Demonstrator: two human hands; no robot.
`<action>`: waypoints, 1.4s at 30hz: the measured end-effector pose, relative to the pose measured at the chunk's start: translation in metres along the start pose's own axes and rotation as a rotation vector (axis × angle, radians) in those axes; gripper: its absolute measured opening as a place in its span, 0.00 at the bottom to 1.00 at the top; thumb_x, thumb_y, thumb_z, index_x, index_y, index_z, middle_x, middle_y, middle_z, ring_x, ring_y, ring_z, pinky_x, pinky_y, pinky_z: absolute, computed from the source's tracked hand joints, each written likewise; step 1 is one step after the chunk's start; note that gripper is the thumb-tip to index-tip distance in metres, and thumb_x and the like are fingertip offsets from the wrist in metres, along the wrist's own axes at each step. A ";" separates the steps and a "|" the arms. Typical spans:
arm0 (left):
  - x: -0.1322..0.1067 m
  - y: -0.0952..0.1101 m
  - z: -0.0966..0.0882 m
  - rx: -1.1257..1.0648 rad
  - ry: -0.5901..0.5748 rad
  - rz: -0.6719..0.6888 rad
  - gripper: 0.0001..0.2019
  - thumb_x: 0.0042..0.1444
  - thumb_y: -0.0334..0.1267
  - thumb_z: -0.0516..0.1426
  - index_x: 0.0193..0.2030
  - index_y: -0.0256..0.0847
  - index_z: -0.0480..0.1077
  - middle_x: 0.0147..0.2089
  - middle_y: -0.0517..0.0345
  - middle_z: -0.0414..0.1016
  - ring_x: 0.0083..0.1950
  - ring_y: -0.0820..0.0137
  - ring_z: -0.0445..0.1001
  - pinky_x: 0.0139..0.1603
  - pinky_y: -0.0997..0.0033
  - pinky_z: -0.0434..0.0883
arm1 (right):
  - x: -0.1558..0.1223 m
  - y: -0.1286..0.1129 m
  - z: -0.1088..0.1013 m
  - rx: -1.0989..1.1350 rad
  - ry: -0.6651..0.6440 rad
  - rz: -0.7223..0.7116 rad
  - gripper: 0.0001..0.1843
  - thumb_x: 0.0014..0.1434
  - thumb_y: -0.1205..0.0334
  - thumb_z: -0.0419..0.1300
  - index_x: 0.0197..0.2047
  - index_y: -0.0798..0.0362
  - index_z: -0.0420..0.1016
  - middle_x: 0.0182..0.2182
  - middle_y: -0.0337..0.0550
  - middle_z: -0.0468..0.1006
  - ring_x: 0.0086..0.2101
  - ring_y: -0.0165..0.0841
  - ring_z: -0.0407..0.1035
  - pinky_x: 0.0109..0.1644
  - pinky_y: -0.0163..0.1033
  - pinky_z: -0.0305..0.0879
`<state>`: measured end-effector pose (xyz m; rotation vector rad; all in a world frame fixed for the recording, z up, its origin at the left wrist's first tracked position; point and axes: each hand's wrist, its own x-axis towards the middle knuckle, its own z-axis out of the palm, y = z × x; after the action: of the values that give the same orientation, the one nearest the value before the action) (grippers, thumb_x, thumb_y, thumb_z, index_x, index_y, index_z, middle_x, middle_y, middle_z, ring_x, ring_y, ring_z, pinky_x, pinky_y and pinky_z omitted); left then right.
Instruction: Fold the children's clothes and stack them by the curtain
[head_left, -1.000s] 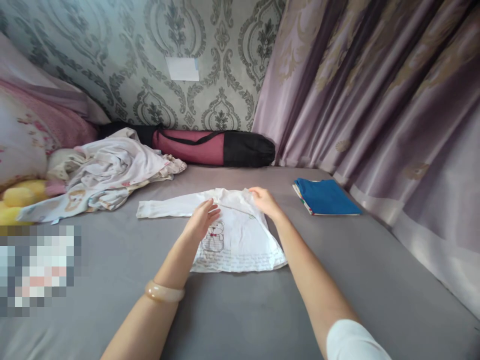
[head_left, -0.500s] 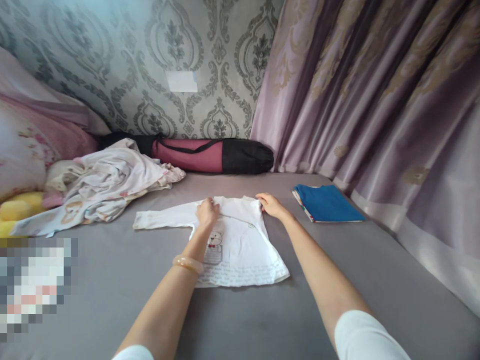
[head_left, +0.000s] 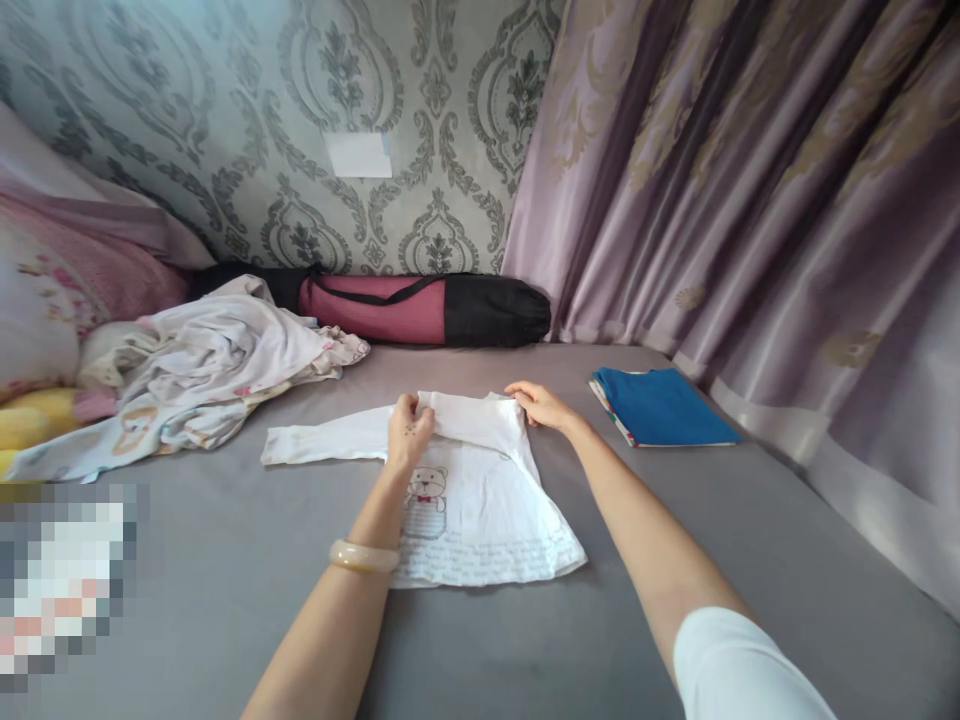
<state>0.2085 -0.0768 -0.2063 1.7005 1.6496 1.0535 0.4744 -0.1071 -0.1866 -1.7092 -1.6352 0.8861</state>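
Observation:
A small white long-sleeved shirt [head_left: 480,510] lies front up on the bed, with a bear print and lines of lettering near its hem. One sleeve stretches out to the left. The other sleeve [head_left: 472,415] is folded across the chest and covers most of the neckline. My left hand [head_left: 410,430] is closed on the end of that folded sleeve, fingers pinched. At the right shoulder fold, my right hand [head_left: 541,406] pinches the edge of the shirt between thumb and fingers.
A folded blue cloth [head_left: 664,408] lies to the right on the grey sheet [head_left: 480,655]. Crumpled clothes [head_left: 217,345] are heaped at left beside a yellow plush thing [head_left: 37,415]. Against the wall rests a long red and black bag [head_left: 390,308]. Curtains [head_left: 645,200] hang at right.
The folded sleeve has been pulled straighter and higher, now spanning the neckline. My left hand has shifted slightly left with it; my right hand stays at the shoulder. The view has moved slightly.

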 end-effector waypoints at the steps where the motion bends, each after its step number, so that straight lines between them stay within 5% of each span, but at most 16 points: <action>1: 0.000 -0.002 -0.001 -0.012 0.014 -0.013 0.09 0.52 0.36 0.52 0.40 0.40 0.67 0.36 0.57 0.74 0.37 0.68 0.70 0.39 0.71 0.66 | 0.001 0.001 0.001 -0.041 -0.006 -0.006 0.17 0.64 0.63 0.48 0.51 0.54 0.72 0.26 0.35 0.74 0.16 0.22 0.60 0.20 0.27 0.56; 7: 0.001 -0.006 -0.005 0.084 0.016 -0.066 0.20 0.53 0.33 0.51 0.53 0.37 0.64 0.38 0.51 0.74 0.40 0.63 0.73 0.44 0.67 0.67 | 0.014 0.013 0.004 -0.267 0.045 -0.104 0.16 0.64 0.62 0.48 0.41 0.56 0.76 0.34 0.42 0.78 0.32 0.29 0.70 0.37 0.31 0.65; 11: -0.003 -0.004 -0.006 0.200 -0.073 0.065 0.29 0.53 0.28 0.49 0.63 0.39 0.58 0.35 0.53 0.73 0.41 0.62 0.74 0.46 0.67 0.67 | 0.019 0.019 0.007 -0.308 0.102 -0.113 0.13 0.63 0.64 0.50 0.41 0.55 0.76 0.38 0.44 0.79 0.39 0.32 0.70 0.45 0.33 0.63; 20: -0.003 -0.009 -0.003 0.346 -0.080 0.169 0.17 0.55 0.29 0.48 0.47 0.37 0.73 0.44 0.44 0.72 0.47 0.61 0.72 0.52 0.67 0.66 | 0.004 0.019 0.019 -0.400 0.213 -0.154 0.12 0.64 0.62 0.50 0.43 0.53 0.74 0.41 0.45 0.76 0.40 0.33 0.68 0.47 0.35 0.61; 31: 0.000 -0.012 -0.001 0.331 -0.086 0.157 0.17 0.58 0.41 0.52 0.48 0.35 0.74 0.45 0.42 0.73 0.49 0.59 0.72 0.54 0.66 0.65 | -0.003 0.027 0.017 -0.222 0.265 -0.127 0.15 0.59 0.68 0.52 0.48 0.55 0.73 0.48 0.48 0.74 0.43 0.32 0.70 0.48 0.37 0.66; 35: 0.000 -0.011 -0.002 0.345 -0.107 0.147 0.18 0.58 0.41 0.52 0.49 0.35 0.74 0.46 0.41 0.73 0.49 0.59 0.72 0.54 0.66 0.65 | -0.047 0.017 0.016 -0.137 0.324 -0.023 0.14 0.59 0.64 0.52 0.47 0.54 0.73 0.45 0.48 0.76 0.38 0.33 0.73 0.43 0.39 0.68; 42: 0.002 -0.013 -0.002 0.349 -0.099 0.164 0.18 0.58 0.35 0.49 0.49 0.32 0.75 0.45 0.39 0.74 0.48 0.60 0.72 0.53 0.67 0.65 | -0.172 -0.029 0.035 -0.285 0.197 0.075 0.14 0.58 0.49 0.56 0.40 0.49 0.72 0.32 0.42 0.77 0.30 0.33 0.71 0.36 0.36 0.65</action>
<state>0.1994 -0.0736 -0.2156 2.1064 1.7289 0.7689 0.4265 -0.2775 -0.1737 -1.9917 -1.6316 0.5151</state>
